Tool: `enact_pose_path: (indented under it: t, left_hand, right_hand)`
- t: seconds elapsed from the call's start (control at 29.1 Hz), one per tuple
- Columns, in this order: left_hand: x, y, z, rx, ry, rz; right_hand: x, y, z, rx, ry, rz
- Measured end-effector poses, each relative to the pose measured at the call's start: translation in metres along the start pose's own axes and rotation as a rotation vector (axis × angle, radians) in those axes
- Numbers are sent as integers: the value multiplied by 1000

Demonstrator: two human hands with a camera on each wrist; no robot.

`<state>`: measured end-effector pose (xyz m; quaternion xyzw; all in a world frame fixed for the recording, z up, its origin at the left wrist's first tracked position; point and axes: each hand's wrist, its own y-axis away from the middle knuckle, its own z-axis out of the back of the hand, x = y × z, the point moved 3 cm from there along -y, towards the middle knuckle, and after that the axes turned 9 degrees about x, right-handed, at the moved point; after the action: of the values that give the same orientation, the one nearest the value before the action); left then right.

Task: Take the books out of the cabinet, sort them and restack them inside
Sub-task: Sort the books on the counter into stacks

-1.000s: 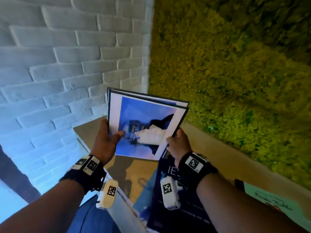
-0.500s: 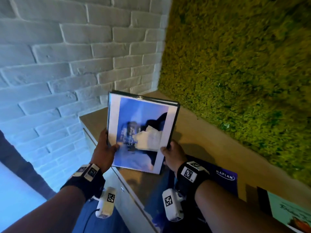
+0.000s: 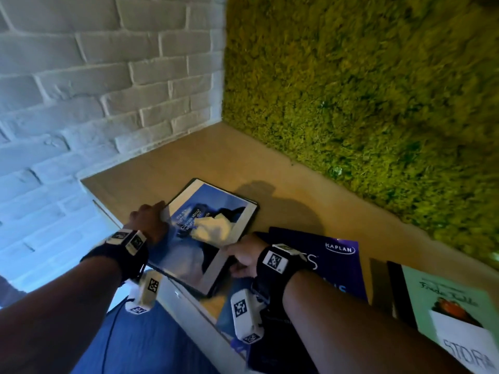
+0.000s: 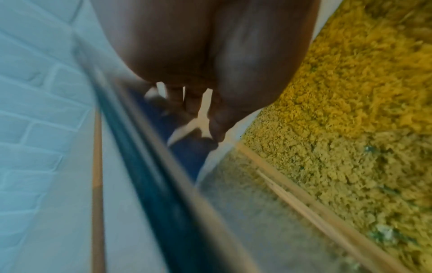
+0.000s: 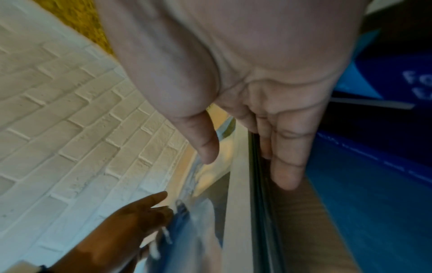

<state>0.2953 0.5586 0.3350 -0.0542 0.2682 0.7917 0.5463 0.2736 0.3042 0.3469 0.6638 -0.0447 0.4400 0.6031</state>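
Note:
A blue-and-white book [image 3: 213,233] lies slanted on the wooden cabinet top [image 3: 189,157], its near corner past the front edge. My left hand [image 3: 151,220] rests on the book's left edge, with its fingers [image 4: 187,103] spread flat on the cover. My right hand [image 3: 243,256] is at the lower right edge. There its straight fingers [image 5: 287,166] lie along and under the book's edge [image 5: 238,203], and the thumb is lifted off the cover. A purple Kaplan book [image 3: 332,260] lies flat just right of it.
A pale green book [image 3: 453,306] with a dark spine lies at the far right of the top. A white brick wall [image 3: 94,76] closes the left side and a moss wall [image 3: 351,90] the back. Bare wood lies behind the books.
The book was held upright in both hands above the top. It has come down and tipped flat onto the wood, and both hands' grips have loosened.

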Motion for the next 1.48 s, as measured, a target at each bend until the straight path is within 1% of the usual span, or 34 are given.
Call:
enact_pose_path:
  t: [0.07,0.1,0.14,0.21,0.24,0.27,0.31,0.34,0.38,0.45,0.48,0.51,0.55,0.58,0.69,0.76,0.86,0.96,1.06,1.13,1.2,1.34,1.41,1.48]
  left_hand:
    - [0,0,-8,80,-47,26]
    - [-5,5,-9,86,-43,42]
    - [-10,9,-10,62,-39,50]
    - [-26,27,-13,-38,-29,40]
    - [-38,39,-18,-72,-19,-9]
    - [-52,52,-26,-102,7,-96]
    - [-66,67,-37,-90,62,-209]
    - [-83,84,-47,-48,155,-293]
    - [-103,103,-55,36,270,-364]
    - [-132,131,-80,191,288,-443]
    - [-140,140,-93,268,341,-447]
    - [-147,148,-106,352,461,-407]
    - [-152,154,-114,389,469,-376]
    - [-153,155,-122,393,464,-359]
    - [-158,155,-134,458,557,-363]
    - [-167,159,-133,444,570,-342]
    - [-186,166,-134,402,487,-397]
    - [-205,173,-140,400,553,-457]
    - [-219,175,-149,390,491,-507]
    - [-226,178,-151,410,504,-512]
    - [-233,182,-152,370,513,-519]
    - [-245,186,-148,308,619,-564]
    - [-249,186,-143,340,714,-579]
    - [-249,186,-138,402,817,-569]
  right_hand:
    - [-2,5,-1,13,-10,43]
    - [-2,9,-1,18,-26,57]
    - [-1,17,-1,23,-29,77]
    - [1,36,6,17,-1,131]
    - [1,49,14,9,20,161]
    - [0,64,24,-2,32,201]
    - [-3,80,39,-34,39,244]
    - [-9,96,56,-71,49,289]
    - [-18,109,76,-127,69,334]
    - [-46,130,117,-316,174,380]
    - [-63,137,136,-428,235,383]
    - [-80,143,150,-526,273,367]
    - [-97,146,159,-583,292,353]
    - [-113,148,163,-572,267,323]
    - [-149,144,159,-399,92,266]
    - [-160,143,157,-365,60,261]
    - [-162,153,162,-378,15,239]
    - [-169,156,174,-416,-8,232]
    - [-178,162,187,-446,-74,225]
    - [-184,166,194,-468,-106,222]
    - [-189,170,199,-502,-100,255]
    - [-193,176,206,-515,-190,361]
    - [-192,180,205,-485,-251,371]
    - [-190,182,205,-488,-249,410]
